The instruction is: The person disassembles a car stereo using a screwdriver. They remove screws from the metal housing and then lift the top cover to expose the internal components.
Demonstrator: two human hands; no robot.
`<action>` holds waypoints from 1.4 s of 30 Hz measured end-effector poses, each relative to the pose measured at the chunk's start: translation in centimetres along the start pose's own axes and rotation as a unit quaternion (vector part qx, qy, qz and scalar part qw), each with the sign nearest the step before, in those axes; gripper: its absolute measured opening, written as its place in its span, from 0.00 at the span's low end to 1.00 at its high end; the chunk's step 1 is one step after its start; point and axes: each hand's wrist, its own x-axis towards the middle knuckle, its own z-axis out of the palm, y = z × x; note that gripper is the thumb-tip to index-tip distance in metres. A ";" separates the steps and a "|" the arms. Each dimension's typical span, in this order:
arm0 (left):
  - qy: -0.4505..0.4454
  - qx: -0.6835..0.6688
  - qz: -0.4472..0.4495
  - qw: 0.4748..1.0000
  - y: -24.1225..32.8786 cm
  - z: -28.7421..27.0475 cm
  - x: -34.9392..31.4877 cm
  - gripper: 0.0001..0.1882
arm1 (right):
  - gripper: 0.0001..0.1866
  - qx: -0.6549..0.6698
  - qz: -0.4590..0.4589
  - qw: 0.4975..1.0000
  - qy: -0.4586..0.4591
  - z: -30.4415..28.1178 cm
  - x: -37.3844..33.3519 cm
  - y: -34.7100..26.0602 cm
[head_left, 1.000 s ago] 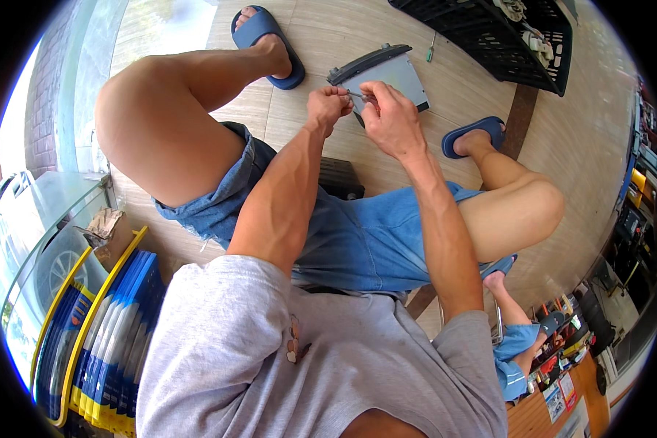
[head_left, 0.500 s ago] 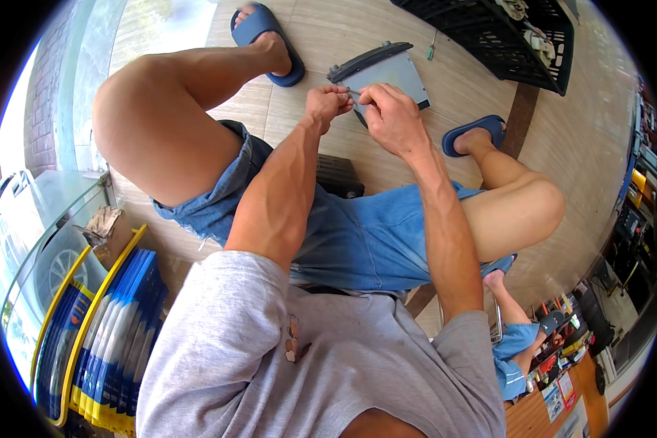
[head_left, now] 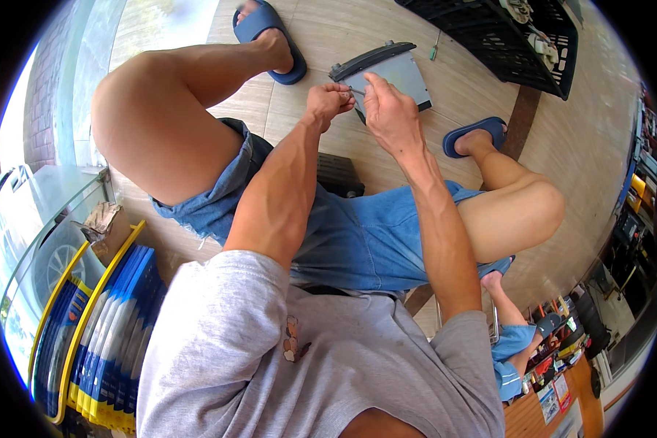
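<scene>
Slim grey rod (head_left: pixel 357 91) is spanning the gap above the boxy grey device (head_left: pixel 407 74): the left hand (head_left: pixel 329 102) is pinching one end; the right hand (head_left: pixel 393 115), back upward, is curling around the other.

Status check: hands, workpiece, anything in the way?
Left hand and right hand holding thin metal piece. Grey box partly hidden behind hands. Green-handled tool and black crate to its right, not touching it.

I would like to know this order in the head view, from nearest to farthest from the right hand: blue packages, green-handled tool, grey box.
From the right hand:
1. Grey box: just beyond, partly covered by the hand.
2. Green-handled tool: beyond the box, to the right.
3. Blue packages: far off, lower left.
</scene>
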 end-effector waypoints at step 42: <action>0.013 0.008 0.006 1.000 0.2 0.0 0.2 0.05 | 0.12 0.008 0.053 0.999 -0.003 -0.2 -0.1 0.2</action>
